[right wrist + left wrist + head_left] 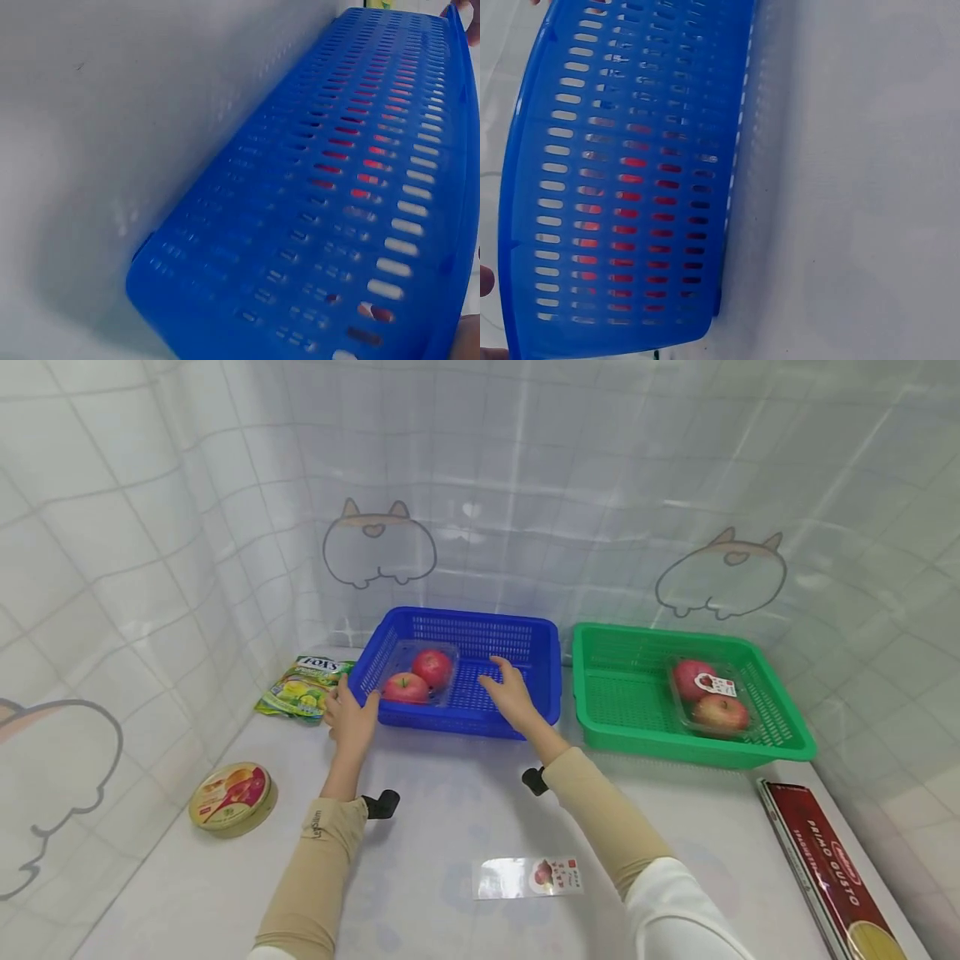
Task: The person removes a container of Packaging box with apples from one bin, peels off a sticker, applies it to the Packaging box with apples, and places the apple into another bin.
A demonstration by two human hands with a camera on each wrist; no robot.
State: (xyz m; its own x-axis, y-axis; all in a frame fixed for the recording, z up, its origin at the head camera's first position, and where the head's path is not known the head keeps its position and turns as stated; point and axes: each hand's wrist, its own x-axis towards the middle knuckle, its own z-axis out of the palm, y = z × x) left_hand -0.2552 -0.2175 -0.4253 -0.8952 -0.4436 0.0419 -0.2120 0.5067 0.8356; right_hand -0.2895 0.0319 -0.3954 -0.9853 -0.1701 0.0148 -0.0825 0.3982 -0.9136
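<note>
1. Head view: Gripped the blue basket (450,720) at both ends of its near rim. Closed the left hand (351,717) round the near-left corner and hooked the right hand (512,693) over the near rim, fingers inside. Found the basket flat on the surface (442,827), straight ahead of both hands, with the apple pack (417,674) already lying inside, just beyond the left hand. Judged the loading done and the basket itself not yet lifted or shifted. Noted a green basket (622,727) right of the right hand holding a second apple pack (708,695), a candy bag (303,687) just left of the left hand, a round tin (229,797) nearer and further left, a pasta box (825,868) far right, and a loose label (528,877) behind the hands.

2. Left wrist view: Showed little beyond the basket's slotted wall (630,187), with red glimpsed through the slots. Caught only a fingertip (484,281) at the edge, so could not confirm the grip here.

3. Right wrist view: Showed the same wall (322,225) close up and slightly blurred. Cut off the right hand except for a sliver (469,337) at the rim.
</note>
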